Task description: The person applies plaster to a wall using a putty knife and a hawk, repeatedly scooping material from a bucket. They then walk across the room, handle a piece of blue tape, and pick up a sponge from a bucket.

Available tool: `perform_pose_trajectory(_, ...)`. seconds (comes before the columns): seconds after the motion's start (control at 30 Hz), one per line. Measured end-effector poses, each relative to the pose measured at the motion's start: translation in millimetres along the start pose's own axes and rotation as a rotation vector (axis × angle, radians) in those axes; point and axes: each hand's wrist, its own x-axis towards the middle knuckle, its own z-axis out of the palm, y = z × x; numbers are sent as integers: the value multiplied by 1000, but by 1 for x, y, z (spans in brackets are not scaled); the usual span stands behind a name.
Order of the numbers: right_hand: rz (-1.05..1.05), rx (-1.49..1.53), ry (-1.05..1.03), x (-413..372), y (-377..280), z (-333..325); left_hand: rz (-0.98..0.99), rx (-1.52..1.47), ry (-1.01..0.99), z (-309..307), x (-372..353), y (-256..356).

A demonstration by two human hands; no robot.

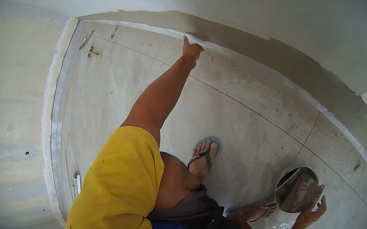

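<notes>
My left hand (192, 52) reaches out to the white strip (235, 54) along the foot of the wall, with the thumb stretched out and the other fingers curled. Whether it pinches anything there is too small to tell. At the lower right my right hand (312, 213) is at a round bucket (281, 197), its fingers apart near the rim. A reddish-brown flat piece (303, 193) lies over the bucket's opening beside that hand. My right palm and whatever it may hold are partly hidden.
A band of darker plaster (269, 51) runs along the wall above the strip. A hammer (94, 53) and a flat tool (83, 43) lie on the tiled floor (240, 118) at the upper left. My sandalled foot (203, 158) stands mid-floor; clear plastic (282, 220) lies near the bucket.
</notes>
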Motion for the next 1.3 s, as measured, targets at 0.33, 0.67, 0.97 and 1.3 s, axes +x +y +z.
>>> perform_pose_trajectory(0.33,-36,-15,-5,1,-10,2,-71,-237,12,9,3,16)
perform_pose_trajectory(0.67,-50,-3,-5,3,-10,3,-151,-263,-5,6,4,18)
perform_pose_trajectory(0.97,-78,-16,10,6,-5,3,-143,-349,26,9,10,18)
perform_pose_trajectory(1.3,-146,-65,85,25,-11,-23,-187,-351,35,39,19,-41)
